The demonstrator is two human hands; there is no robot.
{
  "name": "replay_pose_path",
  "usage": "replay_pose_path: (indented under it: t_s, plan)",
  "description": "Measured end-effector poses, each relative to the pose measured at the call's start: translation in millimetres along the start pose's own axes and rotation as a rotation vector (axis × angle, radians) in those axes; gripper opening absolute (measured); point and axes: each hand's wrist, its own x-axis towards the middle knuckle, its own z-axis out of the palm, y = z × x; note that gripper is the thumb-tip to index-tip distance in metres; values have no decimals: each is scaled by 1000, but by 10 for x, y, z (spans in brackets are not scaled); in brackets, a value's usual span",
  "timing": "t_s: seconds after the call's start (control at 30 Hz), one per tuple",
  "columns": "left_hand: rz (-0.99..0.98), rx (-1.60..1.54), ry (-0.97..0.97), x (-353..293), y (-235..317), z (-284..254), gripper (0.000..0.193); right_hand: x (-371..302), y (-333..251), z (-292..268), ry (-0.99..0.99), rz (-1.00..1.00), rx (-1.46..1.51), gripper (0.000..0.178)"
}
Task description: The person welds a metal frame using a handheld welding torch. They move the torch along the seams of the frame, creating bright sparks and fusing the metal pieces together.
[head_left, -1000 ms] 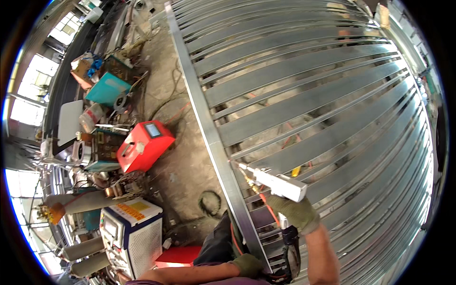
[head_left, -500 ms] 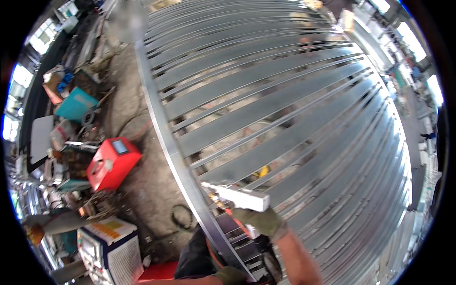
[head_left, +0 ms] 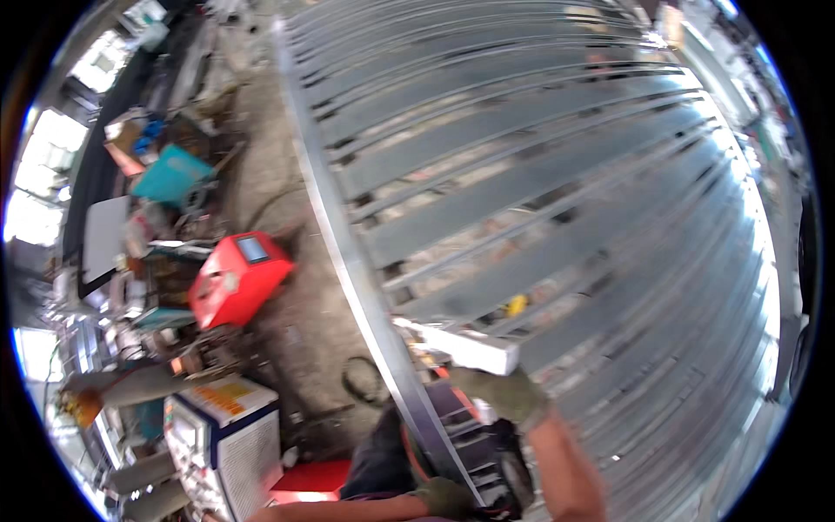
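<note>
My right hand (head_left: pixel 506 397), in an olive work glove, is closed round a white, boxy welding gun (head_left: pixel 474 350) with an orange line running below it. The gun's narrow tip points left, at the side rail (head_left: pixel 348 277) of a large grey metal frame; whether it touches is too blurred to tell. Long flat slats (head_left: pixel 465 222) and thinner bars cross this frame. Low in the picture, my left hand (head_left: pixel 448 498), gloved alike, lies against the near end of the rail. Its fingers are smeared, so its grip does not show.
Left of the frame, a red box with a small screen (head_left: pixel 239 278) stands on the floor. Nearer is a white and blue machine cabinet (head_left: pixel 228 426). A coiled black hose (head_left: pixel 364 381) lies between cabinet and rail. A teal bin (head_left: pixel 171 176) and clutter sit farther back.
The whole view has shifted, so the frame and floor things appear farther right. My right hand still holds the welding gun near the rail; my left hand stays by the rail's near end.
</note>
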Motion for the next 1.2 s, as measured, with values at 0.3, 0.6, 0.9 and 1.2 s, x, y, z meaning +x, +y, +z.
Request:
replay_pose_path:
  t_s: [0.3,0.6,0.9,1.2]
  plan:
    - [-48,148,44,170,178,-224,38,-115,60,27,6,-112,-62,53]
    - [-58,197,-12,139,279,-240,38,59,904,106,-46,-93,180,59]
    - [38,-69,-108,-80,206,-35,38,-39,495,150,-77,-121,-32,50]
    - [-2,-97,-82,-29,439,135,37,-340,316,94,68,-43,-41,45]
